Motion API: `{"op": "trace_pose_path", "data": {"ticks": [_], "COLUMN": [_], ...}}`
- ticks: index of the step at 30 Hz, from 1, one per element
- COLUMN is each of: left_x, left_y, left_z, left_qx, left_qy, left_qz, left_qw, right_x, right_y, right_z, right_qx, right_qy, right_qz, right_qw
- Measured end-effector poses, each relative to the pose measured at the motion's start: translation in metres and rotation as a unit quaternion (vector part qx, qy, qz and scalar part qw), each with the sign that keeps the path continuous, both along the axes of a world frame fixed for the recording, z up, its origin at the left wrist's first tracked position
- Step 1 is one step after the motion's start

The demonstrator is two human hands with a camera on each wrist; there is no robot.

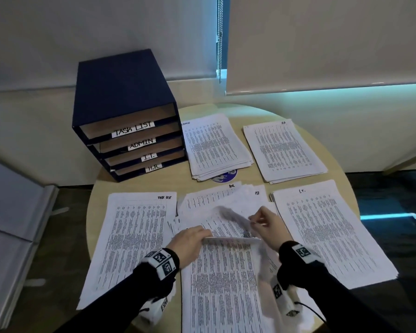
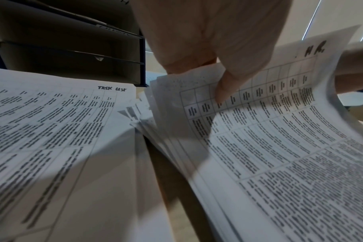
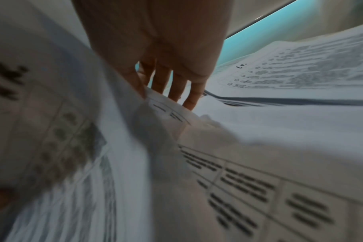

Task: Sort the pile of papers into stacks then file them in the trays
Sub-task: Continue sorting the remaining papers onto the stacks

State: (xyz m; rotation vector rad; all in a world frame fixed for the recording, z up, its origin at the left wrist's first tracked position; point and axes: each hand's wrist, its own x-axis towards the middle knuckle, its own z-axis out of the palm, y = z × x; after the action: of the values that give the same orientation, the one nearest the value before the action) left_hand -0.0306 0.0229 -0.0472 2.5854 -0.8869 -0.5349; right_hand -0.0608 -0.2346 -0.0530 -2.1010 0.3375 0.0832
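Observation:
A loose pile of printed sheets lies in front of me on the round table. My left hand grips the far end of a lifted bundle from this pile. Its thumb presses on a top sheet marked H.R., with the fingers underneath. My right hand pinches the curled, blurred sheet at its upper right corner. In the right wrist view, the right hand has its fingers behind the sheet. The navy tray unit stands back left, with slots labelled TASK LIST, ADMIN, I.T. and H.R.
Sorted stacks surround the pile: Task List at left, Admin beside the trays, another stack back right, and I.T. at right. A blue round disc peeks from under the Admin stack. The tray slots look empty.

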Motion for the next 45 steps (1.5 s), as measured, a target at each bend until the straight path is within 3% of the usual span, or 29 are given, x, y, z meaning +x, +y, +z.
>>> {"op": "trace_pose_path", "data": {"ticks": [5,10,14,20,25,26,27,28,31,34,37,39,42,45], "left_x": [-0.001,0.006,0.018,0.024,0.026,0.028,0.03,0.032,0.039,0.052,0.056,0.056,0.059,0.062], "left_y": [0.0,0.002,0.001,0.002,0.01,0.012,0.014,0.016,0.017,0.016,0.008,0.0,-0.008,-0.01], "left_z": [0.007,0.016,0.015,0.021,0.025,0.025,0.023,0.022,0.028,0.035,0.048,0.053,0.054,0.048], "left_qx": [-0.023,-0.004,0.025,0.032,0.044,0.044,0.041,0.026,-0.054,-0.098,-0.16,-0.168,-0.085,-0.029], "left_qy": [-0.016,-0.017,0.019,0.064,0.07,0.08,0.091,0.103,0.168,0.253,0.315,0.319,0.277,0.211], "left_qz": [0.005,0.018,0.023,0.069,0.066,0.073,0.086,0.105,0.165,0.21,0.225,0.219,0.155,0.097], "left_qw": [1.0,1.0,0.999,0.995,0.994,0.993,0.991,0.989,0.97,0.939,0.908,0.907,0.945,0.972], "right_x": [-0.014,-0.007,0.002,0.025,0.035,0.033,0.031,0.028,0.013,0.003,0.002,0.007,0.019,0.024], "right_y": [-0.005,-0.016,-0.022,-0.055,-0.1,-0.105,-0.109,-0.111,-0.1,-0.07,-0.037,-0.016,0.008,0.02], "right_z": [0.004,0.033,0.063,0.124,0.155,0.154,0.149,0.14,0.106,0.061,0.022,0.011,0.01,0.012], "right_qx": [0.021,0.133,0.121,0.186,0.363,0.377,0.373,0.342,0.208,0.158,0.11,0.09,0.104,0.119], "right_qy": [-0.05,-0.081,-0.128,-0.325,-0.394,-0.382,-0.36,-0.323,-0.156,-0.039,0.032,0.042,0.045,0.056], "right_qz": [-0.015,-0.118,-0.136,-0.3,-0.399,-0.412,-0.417,-0.417,-0.336,-0.201,-0.081,-0.023,0.015,-0.018], "right_qw": [0.998,0.981,0.975,0.877,0.744,0.736,0.747,0.778,0.905,0.966,0.99,0.995,0.993,0.991]}}
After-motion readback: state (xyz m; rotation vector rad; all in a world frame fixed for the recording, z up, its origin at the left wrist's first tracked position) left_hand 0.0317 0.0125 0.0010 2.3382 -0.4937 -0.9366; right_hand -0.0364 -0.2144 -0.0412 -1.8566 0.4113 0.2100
